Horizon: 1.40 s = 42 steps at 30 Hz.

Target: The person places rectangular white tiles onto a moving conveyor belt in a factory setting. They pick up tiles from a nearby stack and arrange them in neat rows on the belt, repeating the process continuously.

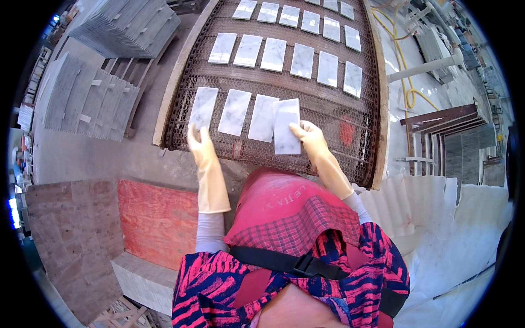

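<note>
My right hand (313,140), in a cream rubber glove, pinches the right edge of a white, grey-veined tile (287,128). That tile partly covers the right side of another marble tile (263,119). My left hand (200,145), gloved the same way, has its fingers apart at the near edge of the leftmost tile (204,107) in the closest row. Between them lies one more tile (235,112). All of these are over a brown mesh conveyor belt (328,153).
Farther up the belt lie rows of similar tiles (273,54). Pale wooden rails (381,109) edge the belt. Stacks of grey slabs (87,98) stand at left. A slab rack (443,131), a yellow hose (407,82) and a pipe (426,66) are at right.
</note>
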Each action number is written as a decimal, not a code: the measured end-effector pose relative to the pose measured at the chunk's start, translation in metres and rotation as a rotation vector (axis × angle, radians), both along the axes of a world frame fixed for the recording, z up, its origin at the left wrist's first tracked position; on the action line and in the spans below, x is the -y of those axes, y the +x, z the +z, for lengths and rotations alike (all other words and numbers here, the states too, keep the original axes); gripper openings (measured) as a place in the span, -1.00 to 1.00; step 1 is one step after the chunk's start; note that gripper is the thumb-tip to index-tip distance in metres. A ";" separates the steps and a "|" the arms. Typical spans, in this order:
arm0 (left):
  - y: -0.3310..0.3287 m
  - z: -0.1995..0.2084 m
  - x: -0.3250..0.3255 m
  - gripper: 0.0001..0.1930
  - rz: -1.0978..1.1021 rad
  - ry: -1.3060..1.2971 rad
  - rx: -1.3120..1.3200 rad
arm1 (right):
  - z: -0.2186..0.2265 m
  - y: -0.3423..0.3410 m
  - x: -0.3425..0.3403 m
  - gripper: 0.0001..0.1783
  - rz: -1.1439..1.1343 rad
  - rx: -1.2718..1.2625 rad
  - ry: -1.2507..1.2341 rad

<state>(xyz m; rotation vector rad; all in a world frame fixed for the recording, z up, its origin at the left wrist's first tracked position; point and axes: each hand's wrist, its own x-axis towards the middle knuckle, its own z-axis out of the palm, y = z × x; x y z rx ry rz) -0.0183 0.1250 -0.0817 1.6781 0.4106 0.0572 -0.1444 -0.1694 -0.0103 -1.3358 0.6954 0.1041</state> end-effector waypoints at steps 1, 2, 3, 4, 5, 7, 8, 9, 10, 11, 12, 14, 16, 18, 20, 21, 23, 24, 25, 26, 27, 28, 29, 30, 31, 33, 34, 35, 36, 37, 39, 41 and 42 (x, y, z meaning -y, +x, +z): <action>0.012 -0.013 -0.009 -0.45 0.021 0.046 0.019 | -0.011 0.004 0.006 -0.67 -0.018 0.004 -0.029; 0.021 -0.024 -0.015 -0.45 0.031 0.070 0.029 | -0.024 0.008 0.012 -0.67 -0.034 0.008 -0.056; 0.028 -0.028 -0.013 -0.46 0.029 0.078 0.032 | -0.035 0.011 0.018 -0.67 -0.056 0.012 -0.084; 0.034 -0.032 -0.012 -0.47 0.027 0.087 0.034 | -0.047 0.013 0.021 -0.68 -0.080 0.003 -0.075; 0.037 -0.031 -0.010 -0.46 0.035 0.079 0.036 | -0.053 0.013 0.021 -0.68 -0.090 -0.004 -0.078; 0.041 -0.030 -0.005 -0.45 0.043 0.078 0.039 | -0.065 0.016 0.023 -0.68 -0.108 -0.015 -0.084; 0.043 -0.032 -0.007 -0.46 0.045 0.087 0.040 | -0.072 0.015 0.021 -0.68 -0.107 -0.018 -0.078; 0.042 -0.035 -0.008 -0.46 0.048 0.086 0.040 | -0.078 0.014 0.021 -0.68 -0.114 -0.014 -0.058; 0.042 -0.037 -0.008 -0.47 0.053 0.084 0.042 | -0.084 0.014 0.022 -0.67 -0.119 -0.008 -0.039; 0.039 -0.035 -0.005 -0.47 0.055 0.074 0.040 | -0.088 0.012 0.022 -0.66 -0.129 -0.006 -0.020; 0.037 -0.032 -0.003 -0.48 0.059 0.054 0.031 | -0.092 0.011 0.024 -0.66 -0.136 -0.009 0.001; 0.036 -0.024 0.000 -0.50 0.075 0.003 0.006 | -0.098 0.010 0.026 -0.65 -0.145 -0.004 0.009; 0.029 -0.016 0.007 -0.49 0.082 -0.016 -0.001 | -0.103 0.011 0.029 -0.64 -0.142 0.011 -0.025; 0.023 -0.008 0.010 -0.48 0.075 -0.006 0.024 | -0.104 0.014 0.032 -0.63 -0.124 0.040 -0.066; 0.007 -0.002 0.014 -0.46 0.063 0.058 0.066 | -0.104 0.014 0.033 -0.60 -0.131 0.096 -0.104; 0.005 0.000 0.018 -0.46 0.069 0.065 0.104 | -0.100 0.018 0.036 -0.61 -0.132 0.141 -0.125; -0.015 -0.005 0.021 -0.47 0.050 0.079 0.165 | -0.093 0.019 0.039 -0.62 -0.141 0.163 -0.098; -0.028 -0.009 0.022 -0.47 0.040 0.077 0.180 | -0.090 0.021 0.042 -0.62 -0.140 0.155 -0.063; -0.042 -0.005 0.026 -0.48 0.029 0.071 0.170 | -0.087 0.021 0.045 -0.63 -0.143 0.133 -0.013; -0.059 -0.003 0.023 -0.48 0.029 0.069 0.149 | -0.087 0.023 0.045 -0.63 -0.135 0.110 0.026; -0.074 0.005 0.030 -0.48 0.014 0.090 0.117 | -0.085 0.024 0.049 -0.64 -0.133 0.086 0.036; -0.088 0.016 0.037 -0.48 -0.003 0.112 0.089 | -0.083 0.028 0.052 -0.64 -0.130 0.062 0.033; -0.093 0.017 0.038 -0.48 -0.026 0.104 0.072 | -0.078 0.031 0.052 -0.62 -0.144 0.047 0.026; -0.106 0.017 0.042 -0.48 -0.028 0.082 0.043 | -0.074 0.036 0.050 -0.60 -0.140 0.023 0.010; -0.118 0.017 0.042 -0.47 -0.020 0.062 0.018 | -0.061 0.035 0.048 -0.59 -0.129 -0.008 -0.030; -0.137 0.016 0.040 -0.47 -0.020 0.027 -0.031 | -0.024 0.026 0.048 -0.54 -0.097 -0.076 -0.179; -0.149 0.015 0.036 -0.46 -0.018 0.023 -0.063 | -0.003 0.021 0.048 -0.51 -0.065 -0.124 -0.276; -0.156 0.016 0.033 -0.46 -0.022 0.006 -0.069 | 0.005 0.018 0.053 -0.50 -0.055 -0.150 -0.338; -0.164 0.015 0.030 -0.46 -0.026 -0.006 -0.065 | -0.005 0.010 0.060 -0.49 -0.034 -0.125 -0.396; -0.170 0.013 0.026 -0.46 -0.029 -0.016 -0.059 | -0.013 0.003 0.065 -0.48 -0.015 -0.091 -0.456; -0.178 0.009 0.013 -0.46 -0.026 -0.013 -0.026 | -0.008 -0.009 0.062 -0.48 0.035 -0.023 -0.581; -0.186 0.010 0.002 -0.47 -0.027 -0.013 -0.015 | 0.006 -0.023 0.050 -0.49 0.086 0.035 -0.666; -0.192 0.011 -0.005 -0.46 -0.039 -0.025 0.001 | 0.007 -0.033 0.039 -0.50 0.106 0.057 -0.653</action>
